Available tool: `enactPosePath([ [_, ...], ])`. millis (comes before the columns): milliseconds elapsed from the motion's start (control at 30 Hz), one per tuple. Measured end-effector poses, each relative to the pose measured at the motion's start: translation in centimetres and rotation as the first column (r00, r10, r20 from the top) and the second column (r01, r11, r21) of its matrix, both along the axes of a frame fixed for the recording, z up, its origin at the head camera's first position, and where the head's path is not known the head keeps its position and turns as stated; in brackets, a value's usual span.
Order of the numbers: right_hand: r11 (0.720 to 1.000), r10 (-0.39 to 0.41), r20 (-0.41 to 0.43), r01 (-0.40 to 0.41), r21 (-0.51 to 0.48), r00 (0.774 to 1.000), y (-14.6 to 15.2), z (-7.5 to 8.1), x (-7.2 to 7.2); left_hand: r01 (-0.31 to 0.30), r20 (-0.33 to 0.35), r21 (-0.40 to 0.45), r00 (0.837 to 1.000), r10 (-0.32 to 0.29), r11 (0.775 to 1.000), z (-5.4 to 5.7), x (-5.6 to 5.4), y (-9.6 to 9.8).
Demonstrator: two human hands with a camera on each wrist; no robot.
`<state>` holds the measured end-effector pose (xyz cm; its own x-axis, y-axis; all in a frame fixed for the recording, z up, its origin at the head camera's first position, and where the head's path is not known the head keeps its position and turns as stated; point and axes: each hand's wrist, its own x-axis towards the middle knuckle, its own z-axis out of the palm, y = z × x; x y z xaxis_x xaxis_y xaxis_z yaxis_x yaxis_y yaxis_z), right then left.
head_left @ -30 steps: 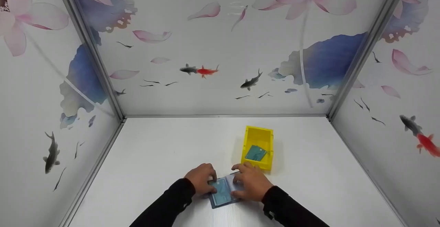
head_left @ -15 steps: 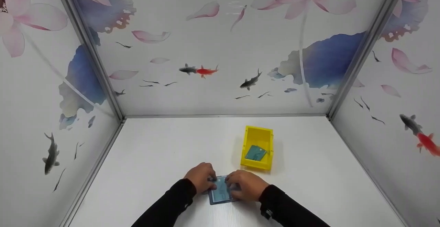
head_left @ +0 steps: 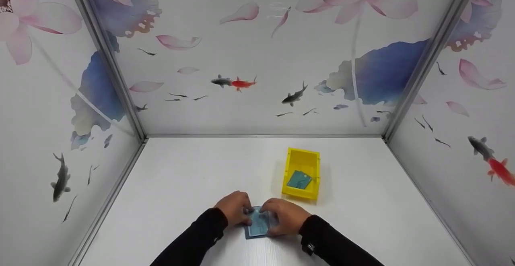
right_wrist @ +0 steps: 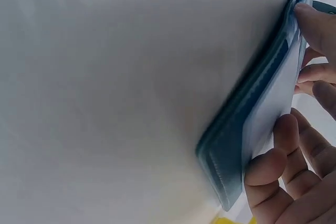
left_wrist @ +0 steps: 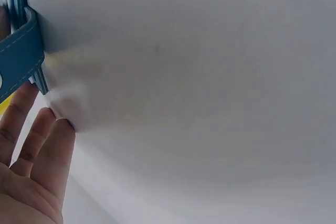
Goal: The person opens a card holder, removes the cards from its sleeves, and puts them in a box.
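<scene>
A teal card holder (head_left: 258, 222) with clear plastic sleeves lies open on the white table, low in the middle of the head view. My left hand (head_left: 234, 209) grips its left side, thumb on top. In the left wrist view a stitched strap (left_wrist: 23, 51) wraps the card holder's edge, with left fingers (left_wrist: 55, 153) below it. My right hand (head_left: 287, 216) holds the raised sleeves at the right side. The right wrist view shows its curled fingers (right_wrist: 265, 169) against a pale sleeve (right_wrist: 270, 111). The hands hide parts of the card holder.
Beyond the right hand stands a yellow bin (head_left: 305, 159) with several teal cards (head_left: 299, 180) inside. White panels (head_left: 257, 113) printed with fish and flowers enclose the table at the back and both sides.
My right hand has moved left over the card holder, bringing its sleeves toward the left side. The left hand stays almost in place, and the yellow bin has not moved.
</scene>
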<state>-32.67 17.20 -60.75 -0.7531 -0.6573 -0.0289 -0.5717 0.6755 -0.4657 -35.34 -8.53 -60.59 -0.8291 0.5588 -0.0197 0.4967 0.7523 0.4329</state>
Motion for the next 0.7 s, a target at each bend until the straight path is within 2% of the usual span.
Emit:
enactPosePath([
  [200, 0.999, 0.019, -0.044, -0.018, 0.028, 0.999, -0.3, 0.3, -0.1, 0.042, -0.019, 0.017, 0.999, -0.042, 0.999, 0.0, 0.0, -0.2],
  [700, 0.996, -0.016, -0.014, 0.017, 0.092, 1.000, -0.6, 0.5, -0.2, 0.070, -0.044, -0.017, 0.997, -0.071, 0.997, -1.1, -0.7, -0.2],
])
